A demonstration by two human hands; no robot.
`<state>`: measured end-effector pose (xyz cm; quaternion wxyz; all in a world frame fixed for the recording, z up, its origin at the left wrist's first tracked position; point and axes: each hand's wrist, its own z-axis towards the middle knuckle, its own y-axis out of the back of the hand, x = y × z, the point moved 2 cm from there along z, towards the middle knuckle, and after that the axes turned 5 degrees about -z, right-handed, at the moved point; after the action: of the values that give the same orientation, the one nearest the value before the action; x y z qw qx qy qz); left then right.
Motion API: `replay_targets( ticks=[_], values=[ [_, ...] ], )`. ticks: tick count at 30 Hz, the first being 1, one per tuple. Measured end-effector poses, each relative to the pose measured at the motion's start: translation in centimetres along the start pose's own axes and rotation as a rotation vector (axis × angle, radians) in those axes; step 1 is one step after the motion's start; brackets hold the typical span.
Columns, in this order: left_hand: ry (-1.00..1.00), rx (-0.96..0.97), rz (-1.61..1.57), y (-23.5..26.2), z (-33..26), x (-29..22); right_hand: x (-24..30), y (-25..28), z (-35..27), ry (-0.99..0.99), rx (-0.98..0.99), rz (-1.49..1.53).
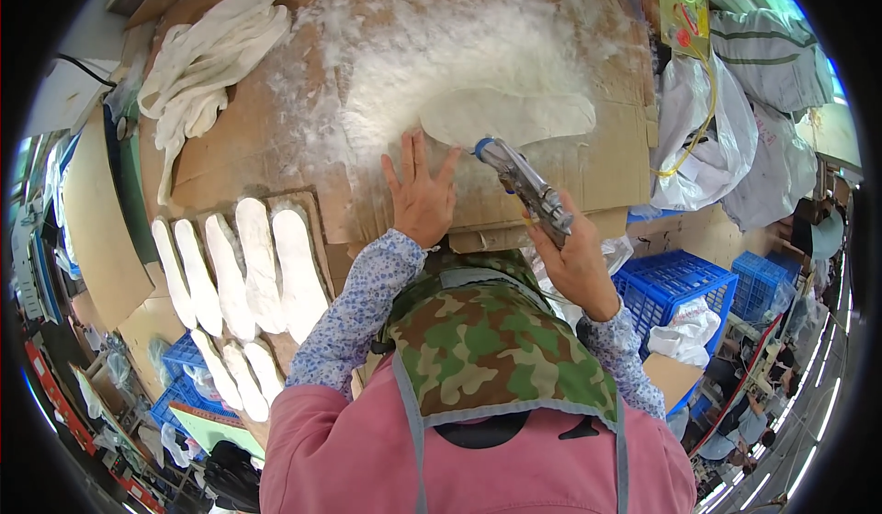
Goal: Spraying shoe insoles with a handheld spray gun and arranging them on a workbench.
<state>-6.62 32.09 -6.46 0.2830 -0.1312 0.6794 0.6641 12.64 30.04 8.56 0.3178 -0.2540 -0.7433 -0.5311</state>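
Head view. A white sole (514, 117) lies flat on the cardboard (588, 179) covering the bench, ahead of the person, its broad end to the left and its narrower end to the right. White residue (395, 73) coats the cardboard around it, heaviest on the left and far sides.

The left hand (424, 197) is open, palm down, fingers spread, with the fingertips at the near left edge of the sole; whether they touch it cannot be told. The right hand (579, 261) is closed around the handle of a metal spray gun (524, 183). The gun's blue tip points away and to the left, and stands at the near edge of the sole, just right of the left hand. Contact between tip and sole cannot be determined.

To the left, five white soles (227, 275) lie side by side on a brown board (315, 215); three smaller soles (241, 376) lie nearer the person. At the far left of the bench is a loose heap of white cloth (211, 50).

On the right, beyond the bench edge, are a yellow box (683, 18), a yellow hose (709, 114) and pale plastic bags (772, 160). A blue crate (661, 284) with crumpled white plastic (684, 330) stands right of the right hand.

The person wears floral sleeves (344, 307), a camouflage apron (496, 330) and a pink top (551, 459).
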Motion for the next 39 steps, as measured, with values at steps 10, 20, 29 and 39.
replay_targets(
  ticks=[10,20,29,39],
  values=[
    [0.012,0.004,0.047,-0.1,0.6,-0.3,-3.3,2.3,-2.5,-0.078,-0.153,0.083],
    [0.014,-0.233,-0.238,1.0,2.6,0.8,-3.5,3.3,-2.9,-0.045,-0.090,0.026],
    [0.246,-0.184,-0.286,1.6,8.7,2.1,-4.3,4.9,-3.5,-0.042,0.001,-0.011],
    [0.309,-0.071,-0.217,1.2,9.8,2.7,-6.9,8.5,-4.5,-0.063,-0.177,0.060]
  ],
)
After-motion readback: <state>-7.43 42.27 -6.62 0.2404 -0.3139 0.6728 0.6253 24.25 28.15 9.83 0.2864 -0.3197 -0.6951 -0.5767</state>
